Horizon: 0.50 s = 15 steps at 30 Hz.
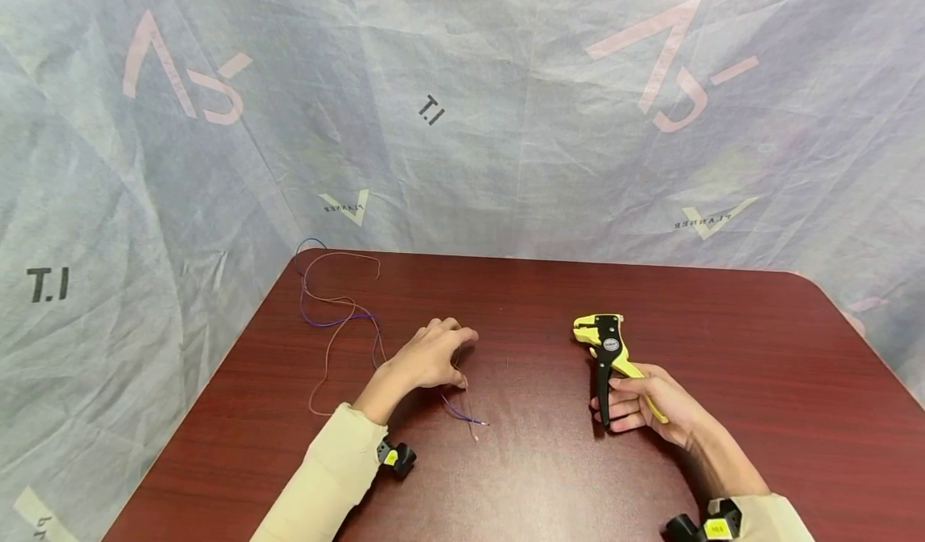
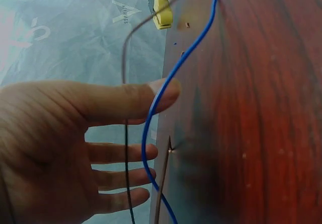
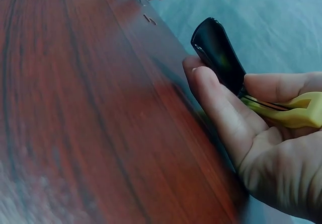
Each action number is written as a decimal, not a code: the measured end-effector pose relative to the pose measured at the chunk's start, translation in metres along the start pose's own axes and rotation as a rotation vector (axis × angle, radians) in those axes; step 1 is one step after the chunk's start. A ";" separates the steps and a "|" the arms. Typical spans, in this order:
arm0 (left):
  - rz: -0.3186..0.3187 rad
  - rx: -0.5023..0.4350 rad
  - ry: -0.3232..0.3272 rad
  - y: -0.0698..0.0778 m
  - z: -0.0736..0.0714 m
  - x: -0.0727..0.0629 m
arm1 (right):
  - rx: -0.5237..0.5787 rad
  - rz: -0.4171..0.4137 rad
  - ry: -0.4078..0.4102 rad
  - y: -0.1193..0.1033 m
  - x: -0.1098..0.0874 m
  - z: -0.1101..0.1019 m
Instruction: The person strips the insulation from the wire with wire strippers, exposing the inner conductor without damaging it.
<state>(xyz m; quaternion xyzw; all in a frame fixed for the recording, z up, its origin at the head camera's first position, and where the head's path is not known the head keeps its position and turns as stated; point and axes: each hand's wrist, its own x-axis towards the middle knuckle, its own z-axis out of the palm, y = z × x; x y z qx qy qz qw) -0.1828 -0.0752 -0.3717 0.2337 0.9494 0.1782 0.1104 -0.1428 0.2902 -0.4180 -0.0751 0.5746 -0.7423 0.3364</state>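
My left hand (image 1: 429, 356) is over the left middle of the table, thumb and fingers spread apart. In the left wrist view a blue wire (image 2: 160, 93) and a thin brown wire (image 2: 124, 58) run past the thumb and fingers, with no finger closed round either. Bare copper strands show at the blue wire's upper end. On the right, my right hand (image 1: 663, 404) holds a yellow-and-black wire stripper (image 1: 610, 346) by its handles, jaw end pointing away from me. Its black handle (image 3: 216, 53) lies against the fingers; the palm partly covers the yellow handle (image 3: 307, 114).
Long loops of brown wire (image 1: 328, 357) and blue wire (image 1: 328, 323) trail over the table's far left corner. Tiny scraps (image 3: 150, 19) lie on the dark red wooden table (image 1: 520, 478). Behind it hangs a grey printed cloth (image 1: 462, 173).
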 end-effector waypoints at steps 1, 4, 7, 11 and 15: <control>-0.001 0.001 -0.003 0.000 0.000 0.000 | -0.003 0.003 0.003 0.000 0.000 0.000; -0.010 0.002 -0.013 0.000 -0.001 0.000 | -0.015 0.014 0.016 0.000 0.000 0.000; -0.013 0.002 -0.018 -0.001 -0.002 -0.001 | -0.038 0.029 0.039 0.000 -0.001 0.001; -0.014 -0.007 -0.021 -0.001 -0.008 -0.004 | -0.096 0.059 0.102 -0.001 -0.001 0.002; -0.024 -0.017 -0.016 -0.001 -0.017 -0.009 | -0.171 0.092 0.161 -0.001 -0.001 0.004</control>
